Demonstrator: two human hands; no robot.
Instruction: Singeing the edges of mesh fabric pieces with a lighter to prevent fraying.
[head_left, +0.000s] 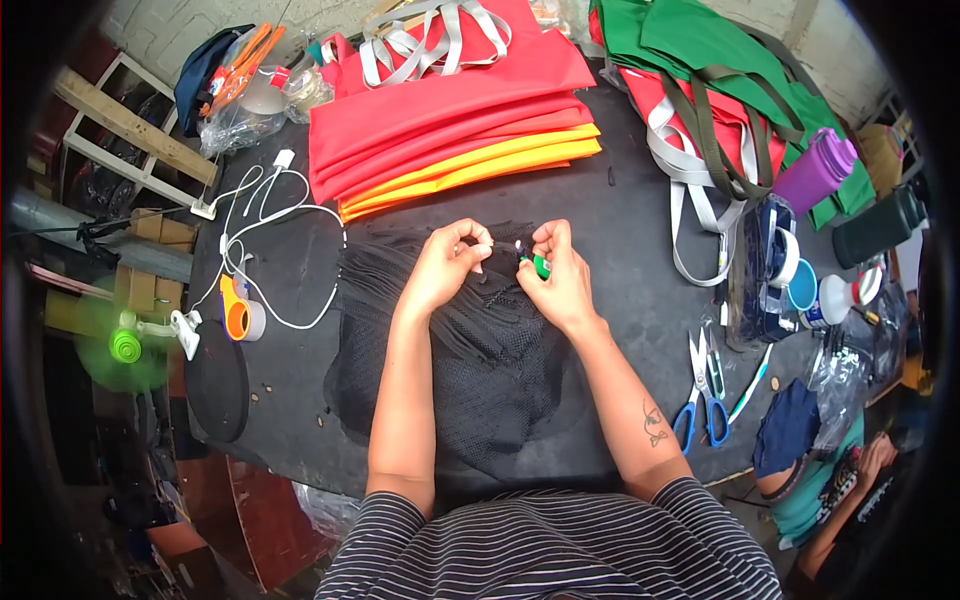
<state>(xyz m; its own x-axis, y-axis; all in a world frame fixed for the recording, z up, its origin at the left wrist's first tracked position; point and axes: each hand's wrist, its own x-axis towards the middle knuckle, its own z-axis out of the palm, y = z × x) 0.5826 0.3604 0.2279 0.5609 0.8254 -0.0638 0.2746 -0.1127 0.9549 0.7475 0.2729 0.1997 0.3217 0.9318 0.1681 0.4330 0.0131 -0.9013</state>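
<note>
Two hands were working close together over a piece of black mesh fabric (480,340) spread on the dark bench (640,220). The left hand (447,265) had its fingers pressed together in a pinch on the top edge of the mesh. The right hand (556,275) was closed around a small green object (541,266), maybe a lighter, though it was too small to tell surely. This green thing lay just beside the left fingertips, so the right hand was the nearer one. The mesh ran with its long axis from the hands back toward the person's body and hung a little over the bench edge.

Beyond the hands lay a stack of folded red and yellow fabric (450,130), and to the right green bags (720,50). Blue-handled scissors (703,400) rested on the right side, and a white cable (270,230) with an orange tape dispenser (240,312) on the left. The room looked like a crowded workshop.
</note>
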